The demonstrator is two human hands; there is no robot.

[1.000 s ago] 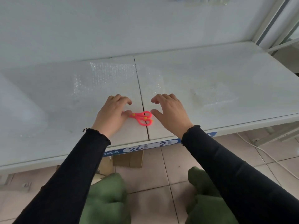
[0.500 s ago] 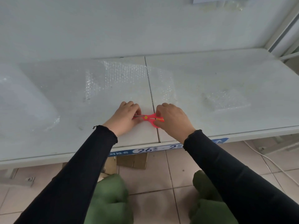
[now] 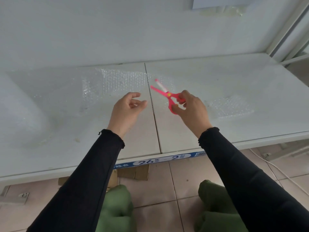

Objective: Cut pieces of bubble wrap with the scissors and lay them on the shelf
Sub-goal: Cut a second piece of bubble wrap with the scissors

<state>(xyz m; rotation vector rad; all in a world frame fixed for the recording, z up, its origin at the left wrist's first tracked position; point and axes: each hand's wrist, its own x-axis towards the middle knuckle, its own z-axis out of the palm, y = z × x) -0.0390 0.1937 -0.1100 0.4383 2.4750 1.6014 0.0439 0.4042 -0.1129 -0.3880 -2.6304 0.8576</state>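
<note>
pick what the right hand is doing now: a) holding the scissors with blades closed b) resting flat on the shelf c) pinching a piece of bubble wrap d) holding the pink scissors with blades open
d: the right hand grips the handles of the pink scissors above the shelf, and the two blades are spread apart in a V.

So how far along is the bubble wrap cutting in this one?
Early or mid-job. One small cut piece already lies on the shelf to the right. In hand: the right hand holds the pink scissors, blades open, above the shelf; the left hand is empty, fingers loosely curled. Left to do: cut the large bubble wrap sheet, not being cut right now.
</note>
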